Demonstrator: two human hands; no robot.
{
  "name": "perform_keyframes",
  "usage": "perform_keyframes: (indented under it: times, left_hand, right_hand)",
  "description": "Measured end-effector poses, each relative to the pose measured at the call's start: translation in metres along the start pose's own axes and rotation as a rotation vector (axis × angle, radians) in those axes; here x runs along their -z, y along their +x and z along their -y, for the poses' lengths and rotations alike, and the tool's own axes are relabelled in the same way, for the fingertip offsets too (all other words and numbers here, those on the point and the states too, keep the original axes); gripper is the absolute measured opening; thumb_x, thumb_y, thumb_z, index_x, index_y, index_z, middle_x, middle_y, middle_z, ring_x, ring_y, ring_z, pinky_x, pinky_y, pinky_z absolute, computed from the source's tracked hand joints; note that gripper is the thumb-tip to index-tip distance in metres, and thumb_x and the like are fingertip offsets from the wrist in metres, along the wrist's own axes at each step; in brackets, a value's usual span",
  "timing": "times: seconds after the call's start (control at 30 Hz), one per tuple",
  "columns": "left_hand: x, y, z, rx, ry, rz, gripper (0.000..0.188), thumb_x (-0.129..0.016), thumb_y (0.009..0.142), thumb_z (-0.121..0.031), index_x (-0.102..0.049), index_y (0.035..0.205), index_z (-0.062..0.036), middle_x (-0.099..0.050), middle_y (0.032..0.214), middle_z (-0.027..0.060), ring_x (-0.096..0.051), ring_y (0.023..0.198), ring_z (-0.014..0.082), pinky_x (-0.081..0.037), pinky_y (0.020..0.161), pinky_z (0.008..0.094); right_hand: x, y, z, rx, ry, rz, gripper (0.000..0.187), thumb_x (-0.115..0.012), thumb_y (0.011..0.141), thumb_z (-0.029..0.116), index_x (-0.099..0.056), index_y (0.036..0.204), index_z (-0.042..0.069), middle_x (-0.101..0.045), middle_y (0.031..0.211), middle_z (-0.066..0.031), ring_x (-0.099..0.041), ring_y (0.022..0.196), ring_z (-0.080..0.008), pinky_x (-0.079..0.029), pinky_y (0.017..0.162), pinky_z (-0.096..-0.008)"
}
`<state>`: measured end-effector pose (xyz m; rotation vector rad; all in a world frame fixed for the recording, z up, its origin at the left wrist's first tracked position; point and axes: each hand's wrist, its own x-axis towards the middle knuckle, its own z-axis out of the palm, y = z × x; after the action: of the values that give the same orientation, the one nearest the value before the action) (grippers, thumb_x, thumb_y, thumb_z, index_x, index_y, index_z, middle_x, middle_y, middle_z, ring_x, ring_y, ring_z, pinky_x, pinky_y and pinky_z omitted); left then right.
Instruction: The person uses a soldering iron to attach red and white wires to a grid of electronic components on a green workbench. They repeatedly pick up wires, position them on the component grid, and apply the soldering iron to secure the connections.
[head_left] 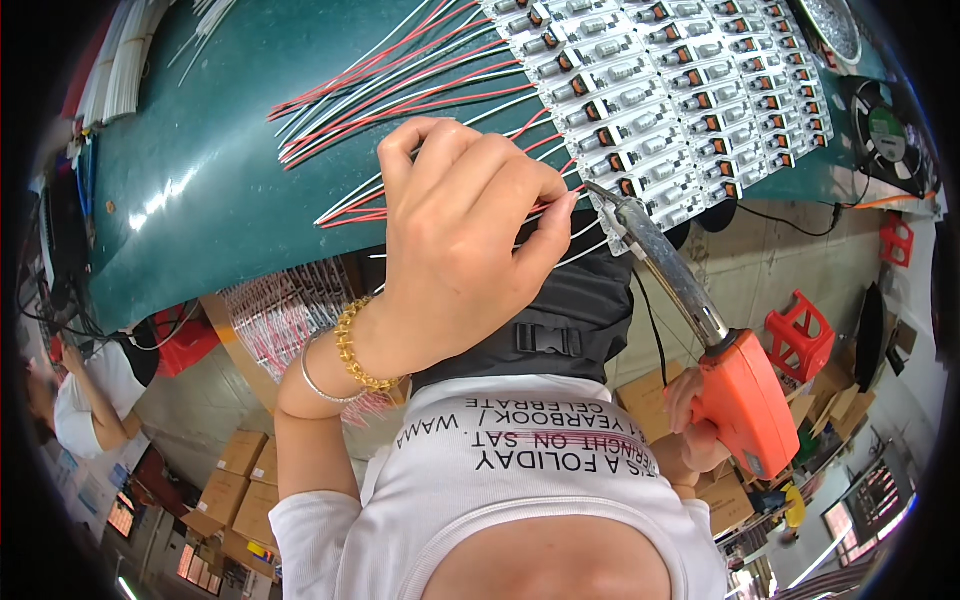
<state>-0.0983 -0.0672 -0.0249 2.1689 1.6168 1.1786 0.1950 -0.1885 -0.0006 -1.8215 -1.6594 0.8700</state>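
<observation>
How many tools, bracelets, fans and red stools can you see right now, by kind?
Orange soldering gun, in the right hand: 1
Bracelets, on the left hand pinching wires: 2
Round fan: 1
Red stools: 2
Total: 6
</observation>
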Motion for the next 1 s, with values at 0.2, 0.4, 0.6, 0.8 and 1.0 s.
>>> perform_keyframes:
  times: [0.2,0.4,0.6,0.8,1.0]
  left_hand:
    - [0.0,0.0,0.0,0.0,0.019,-0.003,0.016,-0.076,0.067,-0.003,-0.064,0.074,-0.0102,-0.06,0.07,-0.0009,-0.054,0.073,0.0194,-0.036,0.081,0.0353]
    - [-0.001,0.0,-0.001,0.004,0.029,0.026,0.016,-0.077,0.067,-0.003,-0.064,0.074,-0.0101,-0.059,0.07,-0.0009,-0.054,0.074,0.0194,-0.036,0.08,0.0349]
    - [0.015,0.016,-0.003,-0.052,0.095,0.038,0.019,-0.077,0.066,-0.004,-0.064,0.079,-0.008,-0.057,0.078,0.0037,-0.054,0.076,0.0237,-0.038,0.078,0.0385]
    - [0.015,0.13,0.062,-0.319,0.446,-0.003,0.019,-0.069,0.079,-0.013,-0.061,0.095,-0.0067,-0.059,0.093,0.0084,-0.054,0.091,0.0284,-0.042,0.077,0.0387]
    - [-0.036,0.216,0.107,-0.428,0.549,0.215,0.022,-0.059,0.079,-0.007,-0.061,0.1,-0.0011,-0.063,0.099,0.0146,-0.057,0.096,0.0315,-0.046,0.083,0.0427]
  right_hand:
    - [-0.005,0.004,0.002,0.114,0.127,-0.068,0.058,-0.052,0.085,0.063,-0.054,0.066,0.009,-0.051,0.068,-0.0017,-0.047,0.058,-0.0201,-0.036,0.057,-0.032]
    - [-0.008,0.021,0.012,0.122,0.361,0.098,0.058,-0.054,0.085,0.064,-0.048,0.073,0.008,-0.045,0.056,0.0009,-0.046,0.056,-0.0161,-0.036,0.056,-0.03]
    - [-0.022,0.046,0.011,0.252,0.747,0.14,0.074,-0.058,0.089,0.056,-0.044,0.128,-0.006,-0.044,0.05,0.0039,-0.042,0.041,-0.0092,-0.039,0.046,-0.0254]
    - [-0.021,0.066,0.017,0.244,0.87,0.067,0.072,-0.059,0.09,0.05,-0.042,0.128,-0.008,-0.045,0.051,0.0019,-0.042,0.04,-0.01,-0.041,0.045,-0.0257]
    - [-0.023,0.068,0.014,0.281,0.859,-0.011,0.064,-0.058,0.094,0.042,-0.041,0.127,-0.009,-0.044,0.051,0.0003,-0.041,0.039,-0.0107,-0.039,0.043,-0.026]
